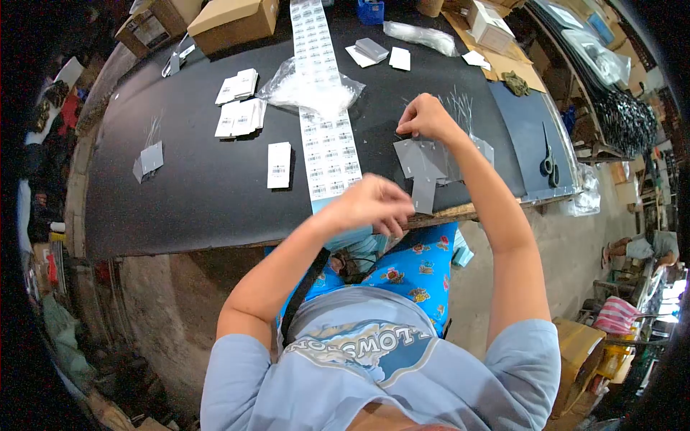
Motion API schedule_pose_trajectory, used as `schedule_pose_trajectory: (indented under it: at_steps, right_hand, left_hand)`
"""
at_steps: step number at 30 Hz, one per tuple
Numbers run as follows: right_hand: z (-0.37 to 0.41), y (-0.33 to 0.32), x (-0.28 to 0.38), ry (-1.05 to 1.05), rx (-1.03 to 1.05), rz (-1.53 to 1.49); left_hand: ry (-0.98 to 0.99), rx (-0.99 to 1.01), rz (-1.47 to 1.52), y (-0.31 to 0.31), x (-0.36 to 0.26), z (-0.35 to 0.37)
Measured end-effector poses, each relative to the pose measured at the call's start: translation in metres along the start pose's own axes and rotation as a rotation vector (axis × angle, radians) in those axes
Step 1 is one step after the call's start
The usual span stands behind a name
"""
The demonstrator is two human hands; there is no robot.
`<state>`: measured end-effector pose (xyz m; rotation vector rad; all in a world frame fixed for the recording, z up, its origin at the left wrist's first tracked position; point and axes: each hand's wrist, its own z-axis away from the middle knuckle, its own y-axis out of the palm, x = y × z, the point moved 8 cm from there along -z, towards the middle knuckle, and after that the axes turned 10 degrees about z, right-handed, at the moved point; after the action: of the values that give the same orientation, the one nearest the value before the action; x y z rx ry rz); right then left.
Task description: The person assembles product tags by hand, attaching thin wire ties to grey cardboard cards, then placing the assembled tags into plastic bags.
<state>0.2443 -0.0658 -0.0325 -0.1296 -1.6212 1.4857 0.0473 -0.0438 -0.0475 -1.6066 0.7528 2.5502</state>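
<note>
My right hand [428,118] is closed in a pinch above a pile of grey tags [424,159] near the table's front edge. What sits between its fingertips is too small to make out; thin strings [460,109] stick up beside it. My left hand [372,203] hangs over the table edge, slightly blurred, its fingers loosely bent and apart. It is close to the lowest grey tag [424,197] and beside a long strip of barcode labels [330,154]. A clear plastic bag [277,92] lies partly across that strip.
Stacks of white tags [241,118] and a small barcode-labelled stack [279,165] lie left of the strip. Farther left are grey tags with strings [149,161]. Scissors [548,161] rest at the right. Cardboard boxes [233,25] stand at the back. A person [650,248] sits far right.
</note>
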Motion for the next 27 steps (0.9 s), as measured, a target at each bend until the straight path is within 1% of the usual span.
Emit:
schedule_pose_trajectory:
  at_steps: [2, 5, 6, 9, 10, 12, 13, 14, 16, 17, 18, 20, 21, 23, 24, 25, 27]
  right_hand:
    - [-0.002, 0.002, 0.004, -0.008, 0.028, -0.005]
    - [-0.005, 0.013, 0.005, -0.03, 0.084, -0.006]
    - [-0.006, 0.013, 0.006, -0.028, 0.082, -0.007]
    - [-0.009, 0.017, 0.006, -0.053, 0.1, 0.072]
    - [-0.01, 0.02, 0.006, -0.067, 0.114, 0.106]
    - [-0.012, 0.021, 0.006, -0.082, 0.127, 0.141]
    - [-0.012, 0.022, 0.007, -0.095, 0.15, 0.161]
    - [-0.012, 0.024, 0.008, -0.107, 0.173, 0.182]
    - [-0.013, 0.026, 0.009, -0.094, 0.182, 0.246]
    - [-0.012, 0.028, 0.008, -0.083, 0.194, 0.308]
    - [-0.009, 0.027, 0.007, -0.078, 0.194, 0.309]
    - [-0.006, 0.016, 0.0, -0.002, 0.081, 0.235]
    - [-0.005, 0.014, -0.002, 0.001, 0.08, 0.235]
    - [-0.004, 0.008, -0.006, 0.011, 0.085, 0.067]
    - [-0.004, 0.006, -0.007, 0.014, 0.083, 0.067]
    - [-0.005, 0.002, -0.008, 0.015, 0.053, 0.06]
    - [-0.007, -0.004, -0.011, 0.035, 0.0, 0.042]
  left_hand:
    - [0.115, -0.187, -0.089, -0.031, -0.024, -0.005]
    - [0.266, -0.435, -0.123, -0.071, -0.039, -0.011]
    - [0.265, -0.432, -0.125, -0.075, -0.04, -0.015]
    - [0.323, -0.583, -0.186, -0.089, -0.044, -0.016]
    - [0.321, -0.582, -0.186, -0.088, -0.042, -0.019]
    - [0.357, -0.617, -0.532, -0.077, -0.048, -0.025]
    - [0.53, -0.646, -0.749, -0.068, -0.053, -0.028]
    - [0.532, -0.644, -0.749, -0.067, -0.045, -0.035]
    - [0.786, -0.739, -1.019, -0.039, -0.054, -0.027]
    - [0.703, -0.724, -0.967, -0.039, -0.047, -0.032]
    - [0.703, -0.72, -0.965, -0.032, -0.041, -0.035]
    - [0.703, -0.8, -1.085, -0.022, -0.032, -0.036]
    - [0.656, -0.751, -1.041, -0.023, -0.027, -0.04]
    - [0.634, -0.749, -1.07, -0.022, -0.023, -0.043]
    - [0.611, -0.75, -1.099, -0.021, -0.022, -0.044]
    - [0.611, -0.749, -1.099, -0.02, -0.021, -0.044]
    - [0.691, -0.763, -1.102, -0.014, -0.025, -0.041]
